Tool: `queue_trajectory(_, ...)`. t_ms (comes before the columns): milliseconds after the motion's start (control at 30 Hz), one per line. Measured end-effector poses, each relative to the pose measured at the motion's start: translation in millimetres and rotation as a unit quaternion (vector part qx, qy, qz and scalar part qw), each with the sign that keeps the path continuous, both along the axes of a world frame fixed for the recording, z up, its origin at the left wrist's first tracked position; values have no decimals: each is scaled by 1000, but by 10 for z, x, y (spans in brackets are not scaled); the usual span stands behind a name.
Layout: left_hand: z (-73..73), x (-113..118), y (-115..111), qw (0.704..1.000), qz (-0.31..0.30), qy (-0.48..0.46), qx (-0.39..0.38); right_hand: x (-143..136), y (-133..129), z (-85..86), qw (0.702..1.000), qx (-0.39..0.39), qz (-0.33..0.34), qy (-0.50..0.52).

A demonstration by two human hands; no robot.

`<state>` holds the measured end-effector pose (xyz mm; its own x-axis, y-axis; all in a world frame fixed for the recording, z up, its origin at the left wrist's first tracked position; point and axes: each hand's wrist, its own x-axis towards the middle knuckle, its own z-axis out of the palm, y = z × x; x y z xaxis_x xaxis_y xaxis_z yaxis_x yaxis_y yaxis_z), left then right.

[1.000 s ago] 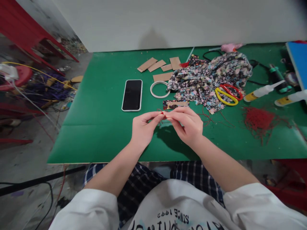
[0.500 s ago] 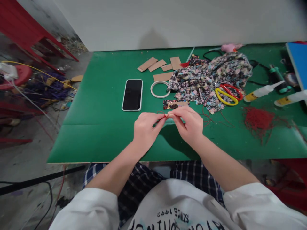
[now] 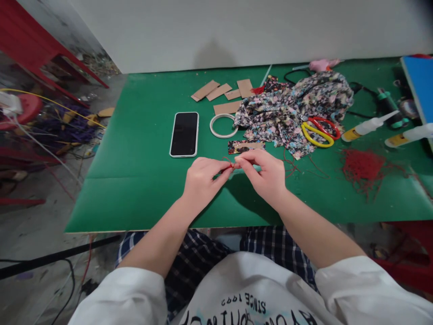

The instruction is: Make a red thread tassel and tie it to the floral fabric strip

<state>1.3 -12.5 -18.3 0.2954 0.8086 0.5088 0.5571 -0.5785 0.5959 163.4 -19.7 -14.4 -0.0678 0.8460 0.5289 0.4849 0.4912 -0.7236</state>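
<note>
the right hand (image 3: 265, 175) has drawn slightly away from the left hand (image 3: 202, 178)

White lettered shirt (image 3: 250, 275), navy plaid bottoms (image 3: 192, 262)

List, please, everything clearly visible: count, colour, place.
Table: one, green, centre
Phone: one, black and white, table's left
Cardboard pieces: several, brown, table's back
Ring: one, white, beside phone
Cloth heap: one, multicoloured, beside ring
Strip: one, multicoloured, near ring
Scissors: one, red and yellow, on cloth
Bottles: two, white and yellow, right
Thread pile: one, red, near bottles
Board: one, blue, right edge
Chairs: count unclear, red, left
Left hand: one, bare, pinching red thread
Right hand: one, bare, beside left
</note>
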Motion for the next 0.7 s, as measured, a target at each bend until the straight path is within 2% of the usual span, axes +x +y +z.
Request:
queue_trajectory(233, 23, 0, 13, 999, -31, 3, 21, 12, 22, 12, 1000, 16, 17, -8)
queue_trajectory(333, 88, -1, -8, 998, -46, -30, -24, 31, 33, 24, 1000, 13, 18, -5)
queue_trajectory(400, 121, -19, -18, 990, -69, -76, -92, 46, 43, 30, 1000, -9, 19, -2)
queue_trajectory(467, 127, -50, -20, 969, -95, -148, -174, 62, 60, 32, 998, -57, 37, 9)
queue_trajectory(567, 93, -105, -8, 916, -124, -261, -279, 88, 99, 30, 985, -152, 71, 29)
queue_trajectory(700, 43, -150, 17, 857, -145, -344, -355, 115, 143, 34, 961, -244, 104, 82)
